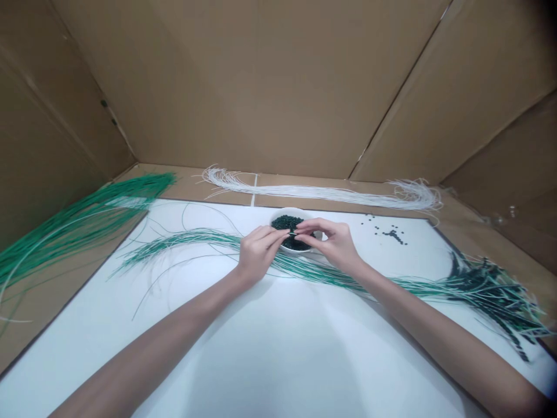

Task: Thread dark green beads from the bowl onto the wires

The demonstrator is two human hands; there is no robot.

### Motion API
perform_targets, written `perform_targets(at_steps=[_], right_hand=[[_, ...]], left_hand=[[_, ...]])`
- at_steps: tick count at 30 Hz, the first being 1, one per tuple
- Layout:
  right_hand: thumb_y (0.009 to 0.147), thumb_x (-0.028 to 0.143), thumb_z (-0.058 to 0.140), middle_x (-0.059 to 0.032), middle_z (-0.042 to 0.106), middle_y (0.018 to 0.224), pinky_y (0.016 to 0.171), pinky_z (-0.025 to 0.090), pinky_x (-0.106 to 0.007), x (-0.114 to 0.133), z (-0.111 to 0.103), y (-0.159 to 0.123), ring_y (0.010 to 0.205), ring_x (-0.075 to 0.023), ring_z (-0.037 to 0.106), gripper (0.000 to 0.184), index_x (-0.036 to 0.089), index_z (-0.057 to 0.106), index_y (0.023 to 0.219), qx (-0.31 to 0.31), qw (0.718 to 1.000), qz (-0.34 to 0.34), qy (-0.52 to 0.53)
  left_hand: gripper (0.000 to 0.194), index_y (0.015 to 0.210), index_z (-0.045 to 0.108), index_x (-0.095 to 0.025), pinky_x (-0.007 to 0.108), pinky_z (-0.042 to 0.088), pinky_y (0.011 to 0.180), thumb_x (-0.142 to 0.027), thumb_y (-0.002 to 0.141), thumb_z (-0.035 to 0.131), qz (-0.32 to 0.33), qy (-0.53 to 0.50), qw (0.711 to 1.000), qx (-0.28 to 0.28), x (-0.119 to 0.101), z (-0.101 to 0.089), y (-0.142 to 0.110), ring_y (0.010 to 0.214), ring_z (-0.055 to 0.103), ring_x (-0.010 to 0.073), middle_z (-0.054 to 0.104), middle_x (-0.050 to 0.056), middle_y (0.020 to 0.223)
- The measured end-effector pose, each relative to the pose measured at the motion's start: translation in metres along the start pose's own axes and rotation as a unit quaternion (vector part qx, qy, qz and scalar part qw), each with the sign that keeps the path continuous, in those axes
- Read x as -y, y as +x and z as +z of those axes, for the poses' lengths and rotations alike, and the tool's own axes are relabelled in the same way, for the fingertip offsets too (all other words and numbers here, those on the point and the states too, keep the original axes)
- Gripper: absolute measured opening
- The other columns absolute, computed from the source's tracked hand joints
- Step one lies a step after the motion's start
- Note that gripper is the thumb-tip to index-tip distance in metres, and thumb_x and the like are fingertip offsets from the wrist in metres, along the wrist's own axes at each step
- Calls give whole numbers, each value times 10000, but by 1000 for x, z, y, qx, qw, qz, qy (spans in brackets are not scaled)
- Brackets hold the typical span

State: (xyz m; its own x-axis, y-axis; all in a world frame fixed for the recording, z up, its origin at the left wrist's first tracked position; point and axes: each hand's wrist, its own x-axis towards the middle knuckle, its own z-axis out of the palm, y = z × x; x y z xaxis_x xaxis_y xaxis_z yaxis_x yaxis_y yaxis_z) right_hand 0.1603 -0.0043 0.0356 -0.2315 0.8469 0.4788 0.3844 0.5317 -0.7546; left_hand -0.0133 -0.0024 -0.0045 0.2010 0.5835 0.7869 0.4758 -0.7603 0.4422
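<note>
Over a white bowl (299,251) filled with small dark green beads (285,223), my two hands meet fingertip to fingertip. My left hand (256,254) is closed in a pinch on a thin strand, whose pale tip shows between the hands. My right hand (337,242) also pinches, thumb against forefinger, close to that tip; whatever is between its fingers is too small to make out. A long bundle of green and white strands (313,270) lies across the table, passing beneath both hands. At its right end, dark beads (487,290) are threaded on many strands.
Loose dark beads (394,234) are scattered right of the bowl on the white table (270,348). A bundle of white strands (322,193) lies along the back, and green strands (96,215) lie at the left. Brown cardboard walls (261,87) enclose the back and sides.
</note>
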Motion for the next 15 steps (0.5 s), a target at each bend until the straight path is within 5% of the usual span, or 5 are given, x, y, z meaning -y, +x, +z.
perform_targets(at_steps=[15], right_hand=[[676, 268, 638, -58, 683, 815, 729, 533, -311, -3, -2, 2, 755, -186, 652, 185, 156, 638, 823, 9, 999, 23, 31]], left_hand=[[164, 907, 640, -164, 198, 442, 648, -167, 780, 538, 10, 4, 1000, -19, -1, 0, 0, 678, 544, 96, 619, 28, 732]])
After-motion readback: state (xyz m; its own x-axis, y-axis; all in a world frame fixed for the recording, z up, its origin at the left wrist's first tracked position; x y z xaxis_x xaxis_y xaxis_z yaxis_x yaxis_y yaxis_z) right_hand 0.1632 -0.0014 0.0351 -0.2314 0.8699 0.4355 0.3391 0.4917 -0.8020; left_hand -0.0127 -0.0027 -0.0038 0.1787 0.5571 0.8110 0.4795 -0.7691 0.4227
